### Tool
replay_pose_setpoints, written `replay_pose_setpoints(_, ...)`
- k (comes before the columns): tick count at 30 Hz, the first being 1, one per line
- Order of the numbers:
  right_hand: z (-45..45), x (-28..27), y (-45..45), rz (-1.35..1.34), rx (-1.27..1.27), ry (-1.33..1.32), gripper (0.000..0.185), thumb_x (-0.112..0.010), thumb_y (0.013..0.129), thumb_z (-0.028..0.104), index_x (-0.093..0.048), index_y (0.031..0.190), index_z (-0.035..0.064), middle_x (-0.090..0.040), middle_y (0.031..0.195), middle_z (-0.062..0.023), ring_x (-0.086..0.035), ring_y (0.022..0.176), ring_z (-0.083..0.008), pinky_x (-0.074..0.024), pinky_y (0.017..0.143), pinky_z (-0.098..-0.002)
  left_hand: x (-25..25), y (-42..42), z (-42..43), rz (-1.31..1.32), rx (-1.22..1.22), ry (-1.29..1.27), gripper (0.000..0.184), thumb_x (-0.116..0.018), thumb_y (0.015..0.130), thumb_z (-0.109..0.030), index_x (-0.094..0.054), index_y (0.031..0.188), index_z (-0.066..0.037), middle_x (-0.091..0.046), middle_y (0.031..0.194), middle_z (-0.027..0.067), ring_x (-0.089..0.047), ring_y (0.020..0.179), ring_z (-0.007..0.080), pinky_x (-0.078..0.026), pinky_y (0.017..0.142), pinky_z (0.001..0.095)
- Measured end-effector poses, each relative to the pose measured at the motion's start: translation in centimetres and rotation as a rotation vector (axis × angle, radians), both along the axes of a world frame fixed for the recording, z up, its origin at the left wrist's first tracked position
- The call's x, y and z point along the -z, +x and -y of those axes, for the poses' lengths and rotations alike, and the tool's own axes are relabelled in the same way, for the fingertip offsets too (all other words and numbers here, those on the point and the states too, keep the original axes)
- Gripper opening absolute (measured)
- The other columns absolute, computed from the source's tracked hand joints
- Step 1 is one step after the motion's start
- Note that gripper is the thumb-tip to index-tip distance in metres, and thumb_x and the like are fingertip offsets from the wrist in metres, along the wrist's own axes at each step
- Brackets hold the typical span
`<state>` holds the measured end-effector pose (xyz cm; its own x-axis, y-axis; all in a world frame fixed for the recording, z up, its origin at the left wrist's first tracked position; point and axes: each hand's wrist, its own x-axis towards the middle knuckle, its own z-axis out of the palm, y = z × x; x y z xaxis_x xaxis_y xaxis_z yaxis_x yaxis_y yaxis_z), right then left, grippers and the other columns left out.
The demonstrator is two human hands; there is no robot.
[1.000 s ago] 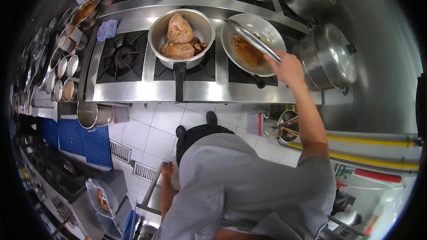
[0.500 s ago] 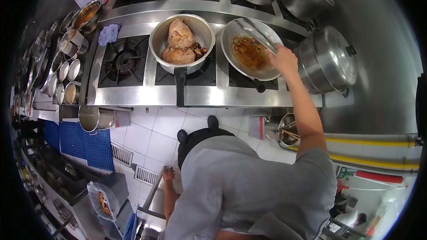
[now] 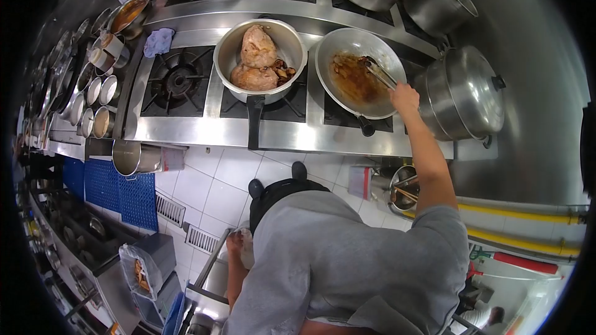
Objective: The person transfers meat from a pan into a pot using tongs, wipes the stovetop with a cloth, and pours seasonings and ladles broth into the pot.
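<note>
- the right hand (image 3: 405,97) is closed around the upper end of metal tongs (image 3: 383,75), fingers wrapped over them.
- the tongs slant down to the left, their lower end among the brown sauce and browned bits (image 3: 355,82) in the frying pan (image 3: 355,38).
- whether the tongs' tips pinch a piece is too small to tell.
- the frying pan sits on the right front burner of the steel gas stove (image 3: 298,141), its black handle (image 3: 367,126) pointing toward the person.
- just left of it, on the middle front burner, stands a deep metal pot (image 3: 290,43) with two large browned pieces of meat (image 3: 258,48) and smaller dark brown pieces (image 3: 284,72) beside them.
- a lidded steel stockpot (image 3: 467,96) stands right of the pan, near the right hand.
- the left hand (image 3: 234,240) hangs low, well apart from the stove, near a metal counter (image 3: 216,276); i cannot tell whether it grips anything.
</note>
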<state>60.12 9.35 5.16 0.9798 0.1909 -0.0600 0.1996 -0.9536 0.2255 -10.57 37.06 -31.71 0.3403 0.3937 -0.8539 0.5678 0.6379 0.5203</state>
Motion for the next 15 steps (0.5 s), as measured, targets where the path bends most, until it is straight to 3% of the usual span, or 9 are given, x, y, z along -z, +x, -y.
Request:
replay_pose_setpoints(1,0.1,0.1,0.1,-0.001,0.002,0.002,0.039,-0.061,0.085,0.04,-0.061,0.105,0.0064,-0.065,0.097,-0.0184,-0.065,0.092,-0.0364,-0.0518,0.078,-0.0451,-1.2,0.9,0.0,-0.089,0.093,0.093,0.035,-0.048,0.094,-0.034,-0.06,0.115,-0.007,-0.063,0.082,0.004,-0.054,0.062,0.0128,-0.042,0.048,0.0277)
replay_pose_setpoints(7,0.6,-0.2,0.4,0.04,-0.025,0.006,0.035,-0.059,0.086,0.038,-0.063,0.103,0.0069,-0.066,0.097,-0.0181,-0.065,0.09,-0.0362,-0.0522,0.078,-0.0445,-1.1,1.7,-0.3,-0.122,0.114,0.047,0.032,-0.05,0.093,-0.033,-0.061,0.108,-0.007,-0.062,0.079,0.0048,-0.052,0.055,0.014,-0.042,0.046,0.0294)
replay_pose_setpoints(10,0.7,-1.4,-0.5,0.037,-0.016,-0.015,0.031,-0.06,0.086,0.035,-0.064,0.098,0.0063,-0.066,0.095,-0.0173,-0.065,0.091,-0.0331,-0.0523,0.077,-0.0431,0.4,0.4,-0.4,0.048,-0.106,-0.069,0.029,-0.051,0.093,-0.033,-0.06,0.105,-0.009,-0.06,0.076,0.0046,-0.049,0.052,0.0143,-0.04,0.044,0.0299)
replay_pose_setpoints(13,1.8,-2.3,-0.9,0.062,0.027,-0.033,0.032,-0.06,0.086,0.036,-0.064,0.096,0.0065,-0.067,0.094,-0.0174,-0.065,0.091,-0.0338,-0.0523,0.077,-0.0432,0.1,0.8,-0.6,-0.073,0.049,-0.005,0.024,-0.051,0.092,-0.032,-0.06,0.103,-0.012,-0.058,0.074,0.0039,-0.048,0.051,0.0144,-0.038,0.043,0.0297)
replay_pose_setpoints(15,1.6,-4.3,-2.0,0.107,0.07,0.015,0.033,-0.061,0.085,0.037,-0.064,0.098,0.007,-0.067,0.096,-0.0176,-0.065,0.091,-0.035,-0.052,0.078,-0.0438,1.0,0.0,-0.9,-0.026,0.004,-0.068,0.023,-0.051,0.092,-0.031,-0.06,0.103,-0.012,-0.057,0.072,0.0034,-0.048,0.05,0.0143,-0.038,0.043,0.0297)
